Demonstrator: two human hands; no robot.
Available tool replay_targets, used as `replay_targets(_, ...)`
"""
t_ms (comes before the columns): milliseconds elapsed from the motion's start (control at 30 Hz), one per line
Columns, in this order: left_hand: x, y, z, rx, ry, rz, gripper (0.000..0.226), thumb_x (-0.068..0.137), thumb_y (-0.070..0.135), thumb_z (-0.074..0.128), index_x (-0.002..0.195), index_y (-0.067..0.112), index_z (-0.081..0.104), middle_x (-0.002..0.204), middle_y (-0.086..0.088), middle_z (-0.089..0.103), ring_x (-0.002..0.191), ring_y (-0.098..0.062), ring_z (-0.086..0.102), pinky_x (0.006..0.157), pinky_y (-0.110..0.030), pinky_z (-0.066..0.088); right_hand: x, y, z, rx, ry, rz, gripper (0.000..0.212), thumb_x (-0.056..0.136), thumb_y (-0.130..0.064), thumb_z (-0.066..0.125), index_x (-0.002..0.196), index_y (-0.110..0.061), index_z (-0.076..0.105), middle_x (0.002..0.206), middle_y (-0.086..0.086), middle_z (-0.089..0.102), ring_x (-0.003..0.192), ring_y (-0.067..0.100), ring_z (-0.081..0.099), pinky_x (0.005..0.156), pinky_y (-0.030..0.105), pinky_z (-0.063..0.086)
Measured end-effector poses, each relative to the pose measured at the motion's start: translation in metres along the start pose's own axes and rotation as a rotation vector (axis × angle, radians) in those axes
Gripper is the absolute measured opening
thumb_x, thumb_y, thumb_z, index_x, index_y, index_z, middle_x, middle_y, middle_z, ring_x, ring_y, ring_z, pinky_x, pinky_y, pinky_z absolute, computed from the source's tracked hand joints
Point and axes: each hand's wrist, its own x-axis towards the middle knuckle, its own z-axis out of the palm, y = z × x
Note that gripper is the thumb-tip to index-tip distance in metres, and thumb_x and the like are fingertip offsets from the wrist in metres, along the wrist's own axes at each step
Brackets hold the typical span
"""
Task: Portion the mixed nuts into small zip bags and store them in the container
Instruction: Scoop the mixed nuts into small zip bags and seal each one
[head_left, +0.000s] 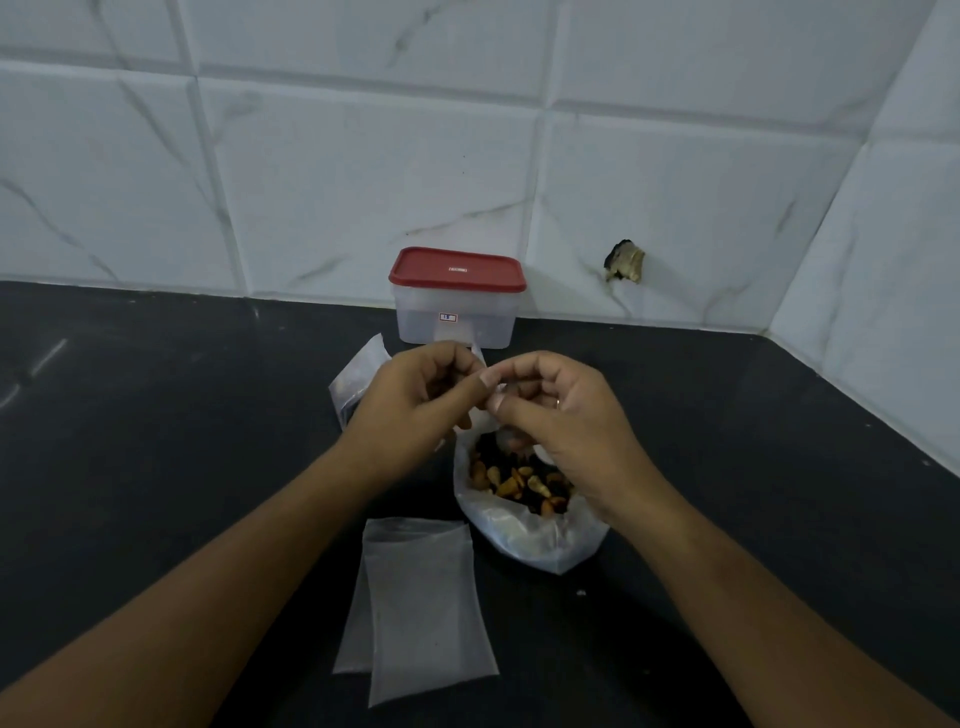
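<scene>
Dark surface (156, 467), white tiled wall (363, 182) behind. The left hand (415, 400) and right hand (561, 410) both pinch the mouth of a small zip bag (477, 356) with curled fingertips, just above the open bag of mixed nuts (519, 483). We cannot tell its fill. Two flat empty zip bags (426, 597) lie nearer us. The container (457, 322) stands at the wall, red lid (457, 270) on. We judge portioning early, storing not begun.

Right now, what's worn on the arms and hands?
Left hand and right hand ungloved. Left forearm and right forearm bare to the frame edge, no sleeve or watch. Thin ring on a right finger; none visible left.
</scene>
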Motion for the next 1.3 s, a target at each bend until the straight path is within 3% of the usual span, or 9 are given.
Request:
replay_targets(100,0.0004,0.0019,-0.0006,-0.074,0.002,-0.075,0.018,0.099,0.022,0.066,0.096,0.004,0.069,0.080,-0.008,0.072,0.070,-0.020,0.066,0.061,-0.028,0.057,0.0013,0.0013,-0.0012,0.003,-0.013,0.000,0.017,0.098,-0.009,0.070,0.113,-0.016,0.076,0.102,0.003,0.078,0.095,0.018,0.076,0.078,0.035,0.064)
replay_targets(333,0.0009,0.0027,0.0011,-0.242,0.005,-0.244,0.025,0.094,0.022,0.071,0.103,0.000,0.067,0.081,-0.008,0.072,0.072,-0.019,0.067,0.062,-0.030,0.057,0.0017,0.0016,-0.0010,0.071,0.003,-0.023,0.017,0.091,-0.001,0.076,0.106,-0.007,0.075,0.095,0.007,0.079,0.087,0.016,0.077,0.073,0.026,0.061)
replay_targets(600,0.0019,0.0047,-0.0004,-0.296,-0.026,-0.308,0.028,0.095,0.020,0.069,0.107,-0.005,0.065,0.083,-0.010,0.071,0.073,-0.017,0.067,0.060,-0.030,0.056,0.0020,0.0028,-0.0009,0.074,0.014,-0.031,0.016,0.091,-0.003,0.077,0.106,-0.009,0.075,0.095,0.007,0.079,0.087,0.017,0.076,0.075,0.029,0.061)
replay_targets(733,0.0020,0.0047,-0.0003,-0.290,-0.036,-0.309,0.009,0.097,0.013,0.066,0.100,0.005,0.069,0.084,-0.010,0.073,0.073,-0.017,0.068,0.060,-0.029,0.056,0.0017,0.0016,-0.0008,0.126,0.053,0.004,0.021,0.092,-0.001,0.075,0.111,-0.010,0.072,0.091,0.004,0.079,0.083,0.012,0.075,0.071,0.026,0.059)
replay_targets(867,0.0019,0.0044,-0.0004,-0.275,-0.043,-0.294,0.006,0.098,0.010,0.063,0.099,0.006,0.068,0.085,-0.009,0.073,0.074,-0.017,0.068,0.061,-0.029,0.057,0.0015,0.0002,0.0003,0.123,0.071,0.014,0.024,0.092,-0.001,0.074,0.113,-0.011,0.070,0.088,0.004,0.078,0.082,0.012,0.075,0.071,0.025,0.058)
replay_targets(1067,-0.0001,0.0081,0.0014,-0.240,-0.046,-0.251,0.034,0.092,0.028,0.073,0.102,-0.003,0.065,0.083,-0.008,0.072,0.074,-0.017,0.067,0.063,-0.031,0.056,-0.0006,-0.0048,0.0005,0.184,0.082,0.005,0.025,0.091,-0.003,0.075,0.113,-0.008,0.065,0.093,0.009,0.079,0.085,0.016,0.077,0.071,0.024,0.059)
replay_targets(1300,0.0002,0.0102,0.0003,-0.208,-0.090,-0.224,0.032,0.100,0.020,0.063,0.101,-0.011,0.061,0.078,-0.006,0.070,0.074,-0.017,0.067,0.062,-0.030,0.057,0.0004,-0.0047,0.0006,0.169,0.070,-0.002,0.022,0.094,0.002,0.072,0.109,-0.010,0.061,0.092,0.013,0.078,0.082,0.017,0.076,0.070,0.023,0.058)
